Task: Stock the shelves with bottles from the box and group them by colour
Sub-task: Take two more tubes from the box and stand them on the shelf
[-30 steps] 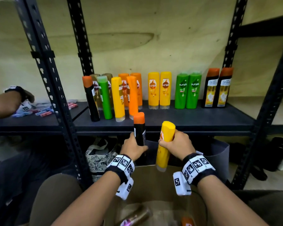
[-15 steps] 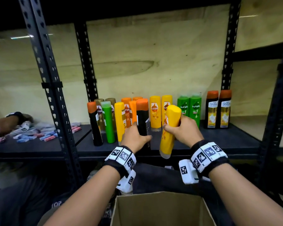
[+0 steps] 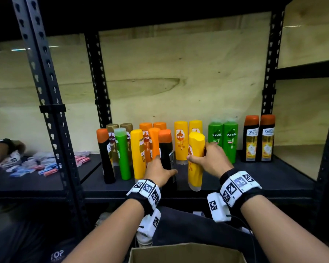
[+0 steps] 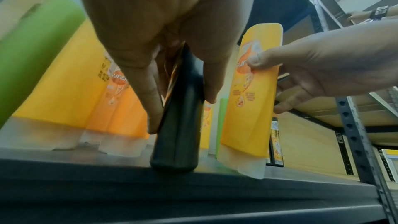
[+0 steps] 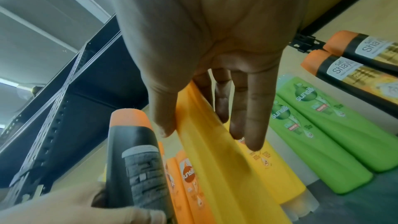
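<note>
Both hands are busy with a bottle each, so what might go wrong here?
The yellow bottle in the right hand is tilted; released now, it might topple. The black bottle, gripped by the left hand, sits near the shelf's front edge, squeezed beside the orange bottle, which it might knock.
</note>
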